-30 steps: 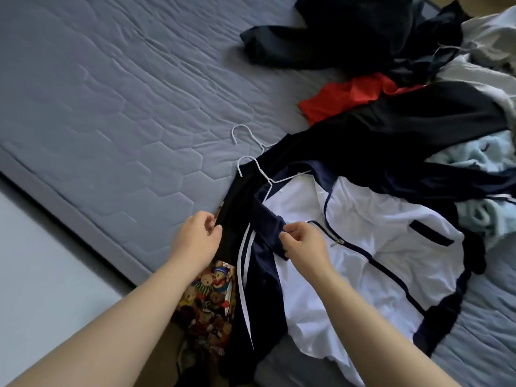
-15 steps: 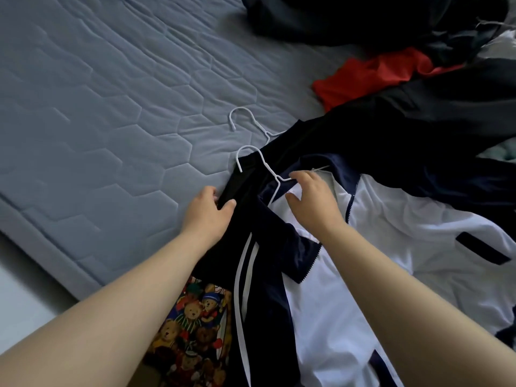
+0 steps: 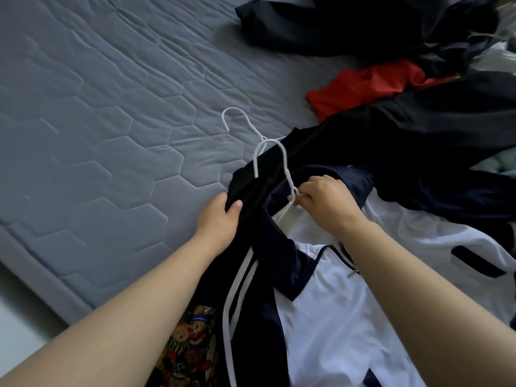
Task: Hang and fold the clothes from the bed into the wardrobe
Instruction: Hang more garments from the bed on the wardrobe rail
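Observation:
A white and navy zip jacket lies open on the grey quilted bed, with a white wire hanger inside its collar. My right hand pinches that hanger at the neck below the hook. My left hand grips the jacket's dark shoulder at the left. A second white hanger lies just beyond, its lower part hidden under dark cloth.
A black garment lies across the jacket's far side. A red garment and dark clothes are piled at the back right. Cloth printed with teddy bears hangs at the bed's near edge.
My right hand left the jacket's front edge, moved up to the collar and took hold of the hanger's neck. My left hand slid up along the dark shoulder.

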{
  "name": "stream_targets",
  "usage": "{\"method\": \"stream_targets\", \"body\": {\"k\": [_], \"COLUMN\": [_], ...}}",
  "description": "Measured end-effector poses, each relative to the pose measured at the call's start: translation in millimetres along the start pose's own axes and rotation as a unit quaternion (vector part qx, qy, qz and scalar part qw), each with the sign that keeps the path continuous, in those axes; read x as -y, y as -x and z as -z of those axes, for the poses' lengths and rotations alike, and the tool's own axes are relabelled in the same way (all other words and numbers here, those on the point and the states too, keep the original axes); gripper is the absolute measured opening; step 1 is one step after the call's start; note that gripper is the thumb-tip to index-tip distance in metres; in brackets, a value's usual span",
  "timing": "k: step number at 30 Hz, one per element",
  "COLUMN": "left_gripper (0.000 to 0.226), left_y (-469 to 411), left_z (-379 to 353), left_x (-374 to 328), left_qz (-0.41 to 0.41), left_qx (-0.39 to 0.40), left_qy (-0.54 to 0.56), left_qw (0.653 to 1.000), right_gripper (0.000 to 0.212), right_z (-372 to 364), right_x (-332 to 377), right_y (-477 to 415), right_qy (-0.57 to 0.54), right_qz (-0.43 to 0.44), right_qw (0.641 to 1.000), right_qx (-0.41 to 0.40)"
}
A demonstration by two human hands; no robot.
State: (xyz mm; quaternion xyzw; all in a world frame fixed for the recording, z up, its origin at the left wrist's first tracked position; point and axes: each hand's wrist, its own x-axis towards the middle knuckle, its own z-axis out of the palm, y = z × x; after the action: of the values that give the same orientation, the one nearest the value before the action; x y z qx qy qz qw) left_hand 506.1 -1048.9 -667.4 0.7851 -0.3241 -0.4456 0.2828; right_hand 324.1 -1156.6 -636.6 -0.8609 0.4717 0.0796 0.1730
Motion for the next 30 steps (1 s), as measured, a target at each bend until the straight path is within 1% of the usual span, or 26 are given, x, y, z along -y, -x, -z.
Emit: {"method": "stream_targets", "body": {"k": [3,7,9,12,18,21,23,25,27,30], "left_gripper": [0.029,0.025,0.023,0.019,0.02,0.017,0.022,0.027,0.027,0.023], "left_y": [21,58,78,109,185,229,262,294,329,385], "left_z": [3,17,25,39,68,75,80,86,94,104], "left_x": [-15,-50,-70,-101,-172,-212,-241,-270,-299,-339], "left_qz": [-0.046,-0.07,-0.075,-0.083,-0.133,-0.166,-0.19,-0.211,-0.236,-0.271], "left_qx": [-0.032,-0.045,-0.046,-0.047,-0.059,-0.066,-0.063,-0.066,-0.075,-0.072], "left_qy": [0.027,0.058,0.063,0.074,0.079,0.092,0.092,0.086,0.083,0.087], "left_qw": [0.998,0.995,0.994,0.993,0.986,0.98,0.975,0.971,0.965,0.956], "right_gripper": [0.035,0.027,0.029,0.029,0.031,0.044,0.048,0.048,0.048,0.039], "right_z": [24,65,88,125,217,263,296,326,356,391], "right_x": [-9,-13,-11,-8,-5,-1,2,3,4,5], "right_y": [17,47,61,84,154,195,226,259,293,346], "right_qy": [-0.027,-0.057,-0.054,-0.051,-0.039,-0.058,-0.067,-0.085,-0.11,-0.149], "right_qz": [-0.015,-0.037,-0.042,-0.057,-0.109,-0.135,-0.149,-0.163,-0.172,-0.19], "right_qw": [1.0,0.997,0.997,0.997,0.993,0.988,0.985,0.98,0.974,0.963], "right_qx": [-0.004,0.032,0.04,0.02,-0.022,-0.043,-0.057,-0.072,-0.094,-0.121]}}
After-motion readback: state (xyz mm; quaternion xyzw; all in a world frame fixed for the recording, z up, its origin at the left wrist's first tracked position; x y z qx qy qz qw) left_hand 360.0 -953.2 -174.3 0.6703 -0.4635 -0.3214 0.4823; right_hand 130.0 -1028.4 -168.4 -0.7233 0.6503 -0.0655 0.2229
